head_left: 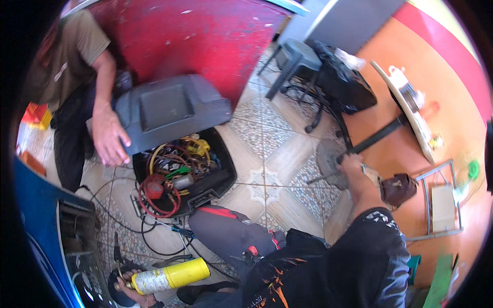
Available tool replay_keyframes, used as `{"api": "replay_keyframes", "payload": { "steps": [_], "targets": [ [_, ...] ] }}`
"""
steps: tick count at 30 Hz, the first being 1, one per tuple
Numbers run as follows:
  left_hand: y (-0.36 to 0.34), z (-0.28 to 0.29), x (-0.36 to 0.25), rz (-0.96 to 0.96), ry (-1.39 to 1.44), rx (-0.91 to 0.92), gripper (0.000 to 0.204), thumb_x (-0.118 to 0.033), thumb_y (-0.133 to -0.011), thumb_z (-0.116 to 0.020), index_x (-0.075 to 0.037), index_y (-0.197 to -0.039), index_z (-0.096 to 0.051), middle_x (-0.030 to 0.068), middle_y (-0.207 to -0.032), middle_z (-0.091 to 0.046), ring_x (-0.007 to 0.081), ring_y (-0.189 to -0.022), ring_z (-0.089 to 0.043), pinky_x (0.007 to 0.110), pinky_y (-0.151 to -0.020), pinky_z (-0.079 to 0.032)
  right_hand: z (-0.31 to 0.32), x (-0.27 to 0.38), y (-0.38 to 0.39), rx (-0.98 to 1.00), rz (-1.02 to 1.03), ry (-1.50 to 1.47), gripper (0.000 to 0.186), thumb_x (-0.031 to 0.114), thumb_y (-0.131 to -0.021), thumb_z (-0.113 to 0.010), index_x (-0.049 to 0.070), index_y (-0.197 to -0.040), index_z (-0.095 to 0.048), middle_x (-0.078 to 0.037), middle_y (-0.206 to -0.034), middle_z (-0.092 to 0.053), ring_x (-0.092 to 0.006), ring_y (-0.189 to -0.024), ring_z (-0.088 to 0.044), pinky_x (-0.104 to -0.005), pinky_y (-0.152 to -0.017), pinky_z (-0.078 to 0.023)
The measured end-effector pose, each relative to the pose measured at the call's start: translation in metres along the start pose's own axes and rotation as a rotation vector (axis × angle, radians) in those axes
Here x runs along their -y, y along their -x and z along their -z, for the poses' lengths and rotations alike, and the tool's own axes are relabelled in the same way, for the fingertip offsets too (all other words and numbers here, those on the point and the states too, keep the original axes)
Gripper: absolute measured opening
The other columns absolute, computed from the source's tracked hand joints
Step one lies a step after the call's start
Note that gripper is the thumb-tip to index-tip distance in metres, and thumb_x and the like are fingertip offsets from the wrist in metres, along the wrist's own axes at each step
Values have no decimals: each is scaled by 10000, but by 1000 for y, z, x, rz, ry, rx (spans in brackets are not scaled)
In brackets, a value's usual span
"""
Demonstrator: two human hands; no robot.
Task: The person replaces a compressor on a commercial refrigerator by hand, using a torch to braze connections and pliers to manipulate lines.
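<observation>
At the lower left, my left hand (134, 291) is wrapped round the neck of a gas torch, whose yellow cylinder (182, 274) lies on its side with the bottom pointing right. The torch's bent tube (118, 254) rises beyond the hand. My right hand (351, 163) reaches out to the right, its fingers curled, by the round base (328, 159) and black post (380, 134) of a tipped pedestal table. A thin dark rod shows beside it; what the fingers grip is hidden. A black toolbox (228, 177) holds hoses, a red gauge and other tools.
Another person's hand (109, 136) rests by the toolbox's raised grey lid (177, 108). An opened blue machine (38, 220) stands at left. Black cables (120, 220) cross the tiled floor (277, 154). Beyond are a grey plastic stool (295, 56), a black bag (346, 84) and a red panel (195, 41).
</observation>
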State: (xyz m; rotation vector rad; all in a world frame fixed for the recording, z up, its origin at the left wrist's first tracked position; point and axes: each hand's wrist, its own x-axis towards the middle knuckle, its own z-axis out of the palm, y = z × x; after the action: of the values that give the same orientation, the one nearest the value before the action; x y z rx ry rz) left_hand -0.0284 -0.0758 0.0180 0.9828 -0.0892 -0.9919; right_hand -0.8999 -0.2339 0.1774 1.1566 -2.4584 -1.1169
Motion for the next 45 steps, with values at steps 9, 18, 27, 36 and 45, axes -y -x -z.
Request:
{"api": "replay_keyframes", "payload": {
  "steps": [9, 18, 27, 36, 45],
  "targets": [
    [22, -4, 5, 113, -23, 3, 386, -448, -1035, -556, -110, -856, -610, 37, -792, -646, 220, -799, -642, 395, -816, -551, -70, -68, 18, -252, 247, 25, 535, 502, -915, -678, 84, -1250, -663, -82, -1243, -614, -267, -1240, -510, -457, -1068, -362],
    [-8, 22, 1, 150, 39, 108, 487, -481, -991, -547, -13, -1059, -660, 170, -985, -720, 338, -947, -704, 496, -906, -590, -76, -62, 28, -337, 325, 51, 427, 451, -890, -703, 111, -1147, -679, -73, -1125, -613, -270, -1164, -518, -459, -997, -356],
    [-24, 45, 9, 90, -15, 119, 495, -499, -985, -576, -50, -1187, -623, 148, -1055, -708, 312, -1000, -700, 484, -924, -584, -73, -51, 42, -430, 371, 67, 385, 442, -865, -727, 125, -1079, -683, -59, -1070, -617, -262, -1130, -516, -440, -990, -357],
    [-27, 74, 14, 221, 129, 68, 508, -522, -942, -599, -56, -1142, -621, 146, -1037, -692, 308, -991, -683, 463, -954, -563, -16, -38, 84, -468, 73, -343, 834, 378, -688, -897, 111, -1395, -544, -170, -1326, -532, -353, -1292, -485, -507, -1077, -384],
    [4, 20, 36, 64, 106, -51, 397, -481, -1021, -562, -121, -861, -603, 53, -783, -641, 235, -773, -639, 413, -782, -548, -90, -76, 52, -298, -275, -427, 462, 23, -814, -653, 92, -1267, -596, -211, -1260, -612, -420, -1130, -620, -479, -996, -472]
  ]
}}
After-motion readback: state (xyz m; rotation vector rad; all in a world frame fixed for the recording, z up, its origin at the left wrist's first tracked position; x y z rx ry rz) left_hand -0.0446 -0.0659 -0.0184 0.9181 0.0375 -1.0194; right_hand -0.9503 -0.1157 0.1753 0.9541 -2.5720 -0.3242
